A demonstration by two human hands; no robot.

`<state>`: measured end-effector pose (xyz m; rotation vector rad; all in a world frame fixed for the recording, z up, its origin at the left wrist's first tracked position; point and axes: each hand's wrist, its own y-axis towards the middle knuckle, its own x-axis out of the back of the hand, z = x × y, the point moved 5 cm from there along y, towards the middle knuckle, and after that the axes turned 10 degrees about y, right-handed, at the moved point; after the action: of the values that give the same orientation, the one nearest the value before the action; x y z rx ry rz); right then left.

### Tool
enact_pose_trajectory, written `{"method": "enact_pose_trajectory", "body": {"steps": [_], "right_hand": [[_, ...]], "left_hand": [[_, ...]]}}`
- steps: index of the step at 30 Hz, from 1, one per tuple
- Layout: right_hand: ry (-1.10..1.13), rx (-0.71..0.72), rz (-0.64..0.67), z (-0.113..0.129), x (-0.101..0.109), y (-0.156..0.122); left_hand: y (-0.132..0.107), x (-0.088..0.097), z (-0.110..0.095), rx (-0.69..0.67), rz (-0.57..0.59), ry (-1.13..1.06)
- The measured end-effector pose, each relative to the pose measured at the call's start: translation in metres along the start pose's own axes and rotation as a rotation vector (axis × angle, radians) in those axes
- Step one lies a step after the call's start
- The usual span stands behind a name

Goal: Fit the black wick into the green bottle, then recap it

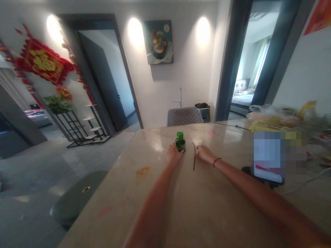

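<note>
Two bare hands reach out over the desk (207, 213) in the head view, the only one available. The left grip (175, 154) curls around the lower part of a green bottle (180, 140), thumb along the near side and fingers at the left, so the bottle stands upright just inside that grip; being held this low, it is probably meant to stay steady while leaving its green top uncovered. The right grip (203, 154), just to the right of the bottle and apart from it, seems to pinch a thin dark stick (194, 162) near its middle with the fingertips; whether the stick's near end rests on the surface, I cannot tell. Such a light fingertip hold suits something so slender, and both ends stay free on either side of the fingers. A dark red bracelet (217, 161) circles the wrist behind the right grip. Well to the right of that grip, a phone (268, 173) is propped up, perhaps tilted for easy viewing, with plastic bags (274, 115) farther off beyond it. An orange stain (143, 171) marks the surface to the left of the left grip, and a quilted chair (184, 117) faces both hands from past the far edge.
</note>
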<state>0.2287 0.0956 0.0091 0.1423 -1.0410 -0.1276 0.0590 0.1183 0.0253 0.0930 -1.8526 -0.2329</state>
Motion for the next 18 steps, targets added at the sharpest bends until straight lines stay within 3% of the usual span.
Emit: {"method": "enact_pose_trajectory", "body": {"steps": [3, 6, 13, 18], "right_hand": [[-0.018, 0.022, 0.007, 0.013, -0.008, 0.003], [-0.031, 0.014, -0.02, 0.016, -0.009, 0.006], [0.002, -0.018, -0.057, 0.011, -0.012, 0.027], [0.086, -0.002, -0.028, 0.008, -0.008, 0.033]], "left_hand": [[0.005, -0.003, -0.005, 0.011, -0.084, -0.107], [0.011, -0.008, -0.004, 0.021, -0.085, -0.178], [0.031, -0.024, 0.004, -0.012, 0.069, -0.332], [0.033, -0.021, 0.01, -0.036, 0.13, -0.292]]}}
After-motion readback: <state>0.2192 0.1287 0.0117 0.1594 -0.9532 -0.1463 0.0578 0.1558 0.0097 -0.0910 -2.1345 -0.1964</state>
